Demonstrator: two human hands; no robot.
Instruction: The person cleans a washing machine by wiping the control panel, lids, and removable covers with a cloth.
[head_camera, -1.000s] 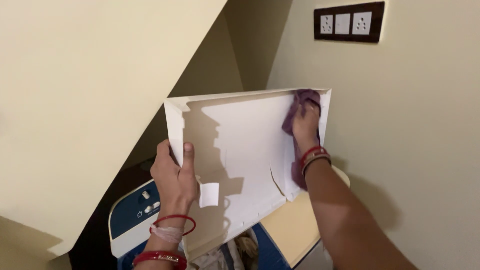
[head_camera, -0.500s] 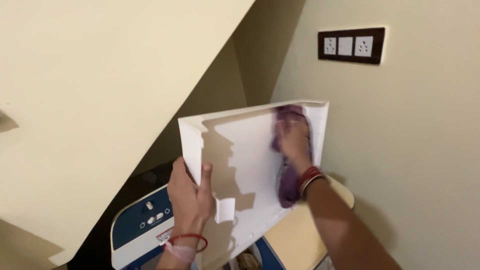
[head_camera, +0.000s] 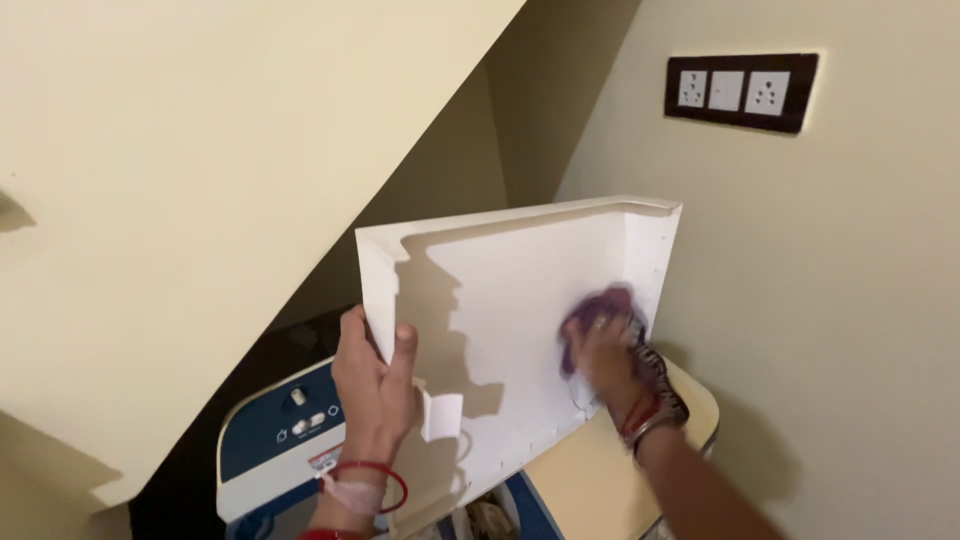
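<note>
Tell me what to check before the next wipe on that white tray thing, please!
1. Left hand grips the white tray by its left edge: ok.
2. Right hand presses the purple cloth on the tray's inner face: ok.
3. Tray held above the blue-and-white appliance, apart from it: ok.
4. Tray apart from the wall switchboard: ok.
5. Inner face free of dirt: cannot tell, shadow covers part of it.

— What sort of place is this?
— A home. Cream walls (head_camera: 850, 330), a dark switch plate (head_camera: 741, 92) with sockets, and a sloped stair soffit (head_camera: 200, 200) above a blue-and-white appliance (head_camera: 275, 440).
</note>
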